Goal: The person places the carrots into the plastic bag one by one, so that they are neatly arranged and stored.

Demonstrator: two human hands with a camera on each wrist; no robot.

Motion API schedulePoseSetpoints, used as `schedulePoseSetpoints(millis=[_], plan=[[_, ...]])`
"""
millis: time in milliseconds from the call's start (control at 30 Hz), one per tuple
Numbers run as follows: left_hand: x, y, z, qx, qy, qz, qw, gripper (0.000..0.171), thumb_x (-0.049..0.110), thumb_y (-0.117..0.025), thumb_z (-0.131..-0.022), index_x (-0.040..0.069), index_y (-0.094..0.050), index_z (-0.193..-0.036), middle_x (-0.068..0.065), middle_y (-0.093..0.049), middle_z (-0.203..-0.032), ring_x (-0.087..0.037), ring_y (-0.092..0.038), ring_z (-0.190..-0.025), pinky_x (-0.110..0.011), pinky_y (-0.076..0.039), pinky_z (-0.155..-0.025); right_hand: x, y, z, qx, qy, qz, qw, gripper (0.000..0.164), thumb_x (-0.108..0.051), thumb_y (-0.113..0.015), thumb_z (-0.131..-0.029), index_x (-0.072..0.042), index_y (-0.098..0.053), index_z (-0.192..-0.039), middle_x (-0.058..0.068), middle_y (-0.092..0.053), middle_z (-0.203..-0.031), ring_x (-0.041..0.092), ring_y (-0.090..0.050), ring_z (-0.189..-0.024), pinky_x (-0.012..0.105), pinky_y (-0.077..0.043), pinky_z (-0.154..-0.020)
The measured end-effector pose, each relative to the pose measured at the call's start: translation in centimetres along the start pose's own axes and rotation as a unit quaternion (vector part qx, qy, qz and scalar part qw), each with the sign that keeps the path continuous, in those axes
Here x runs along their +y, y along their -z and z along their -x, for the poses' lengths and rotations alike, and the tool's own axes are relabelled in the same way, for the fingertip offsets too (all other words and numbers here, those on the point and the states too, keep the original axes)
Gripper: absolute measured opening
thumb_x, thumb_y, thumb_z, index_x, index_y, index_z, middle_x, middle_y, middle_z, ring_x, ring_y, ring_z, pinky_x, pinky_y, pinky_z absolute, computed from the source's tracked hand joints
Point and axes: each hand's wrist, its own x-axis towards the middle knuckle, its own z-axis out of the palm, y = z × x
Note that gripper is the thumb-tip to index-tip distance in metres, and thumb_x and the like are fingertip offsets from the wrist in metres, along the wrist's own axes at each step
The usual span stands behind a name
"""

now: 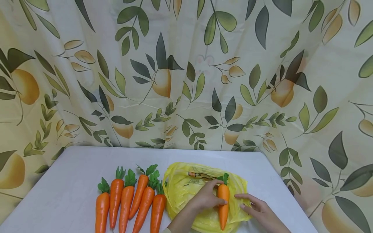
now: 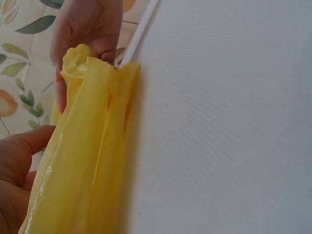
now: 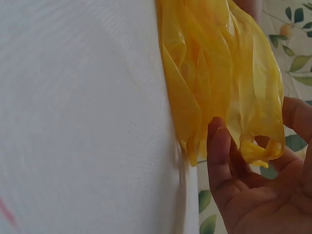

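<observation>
On the table lies a crumpled yellow plastic bag [image 1: 186,191] with dark printing near its far side. Over it my left hand [image 1: 204,195] holds an orange carrot [image 1: 223,208] with a green leafy top, thumb across its side. At the bag's right edge, my right hand [image 1: 260,212] has thumb and fingers about the plastic. In the right wrist view, the right hand [image 3: 268,195] has its thumb on one side of the bag [image 3: 214,73] and fingers behind a loop of it. The carrot is hidden in both wrist views.
Left of the bag, several carrots [image 1: 126,204] with green tops lie in a rough row, the nearest touching or almost touching the bag. A white cloth covers the table [image 1: 67,187]. Behind it hangs a curtain [image 1: 186,106] printed with leaves and fruit.
</observation>
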Motion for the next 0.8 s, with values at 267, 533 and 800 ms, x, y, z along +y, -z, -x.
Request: schedulePoseSetpoints(millis=[267,533,800], plan=[[-0.25,-0.43,0.15,0.021,0.004,-0.004,0.9998,0.060,-0.008,-0.087,-0.077,0.011,-0.066,-0.131,-0.007,-0.055,-0.122,-0.019,-0.062,-0.081,-0.034,-0.057,-0.057,0.47,-0.02,-0.12,0.000,0.006,-0.012,1.000,0.042,-0.023,-0.061,-0.106,0.001,-0.057,-0.141,0.030,-0.042,-0.152,0.040,-0.044,-0.135,0.025,-0.053,-0.091],[-0.54,-0.30,0.06,0.018,0.018,0.010,0.9996,0.056,-0.006,-0.086,-0.080,0.013,-0.065,-0.128,-0.005,-0.058,-0.103,-0.019,-0.059,-0.068,-0.032,-0.056,-0.054,0.19,-0.12,-0.10,-0.002,-0.008,-0.035,0.999,0.043,-0.023,-0.061,-0.106,0.004,-0.056,-0.140,0.034,-0.039,-0.151,0.025,-0.064,-0.111,0.031,-0.057,-0.087],[-0.28,-0.33,0.13,0.022,0.026,-0.011,0.9994,0.057,-0.002,-0.087,-0.080,0.015,-0.065,-0.130,-0.006,-0.057,-0.106,-0.019,-0.059,-0.062,-0.031,-0.054,-0.053,0.31,-0.03,0.04,0.001,-0.017,-0.045,0.999,0.045,-0.027,-0.065,-0.104,0.002,-0.058,-0.138,0.032,-0.041,-0.150,0.024,-0.066,-0.102,0.027,-0.055,-0.084]])
